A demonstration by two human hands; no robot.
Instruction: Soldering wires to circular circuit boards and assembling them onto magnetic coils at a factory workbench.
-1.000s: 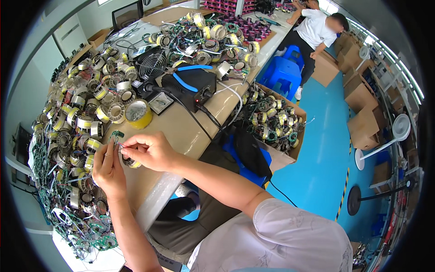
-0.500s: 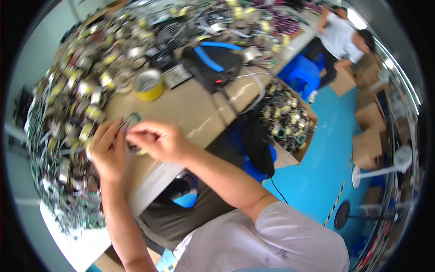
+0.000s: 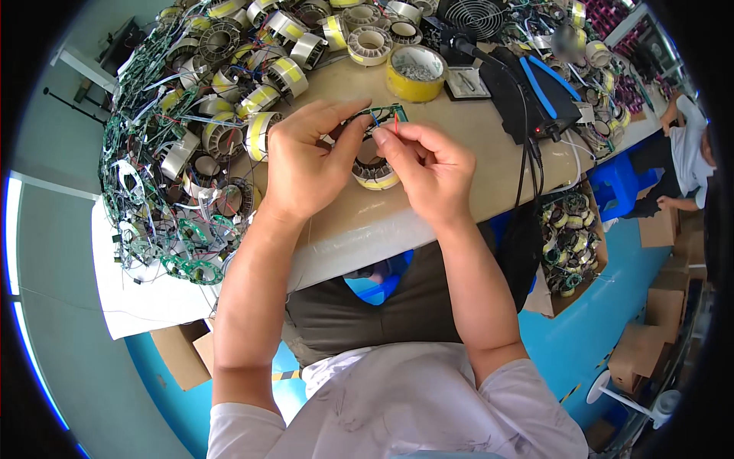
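We see small green circuit strip [image 3: 376, 115] pinched between left hand [image 3: 306, 164] and right hand [image 3: 424, 164] — long axis across, hand to hand; wound coil ring [image 3: 375, 174] just below on surface [image 3: 489, 164].

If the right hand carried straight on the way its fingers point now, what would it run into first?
The right hand points up and left, fingertips pinching wires at the small green circuit board. That board comes first, and just past it the left hand fingertips. Farther along lies the yellow tape roll, though depth is unclear.
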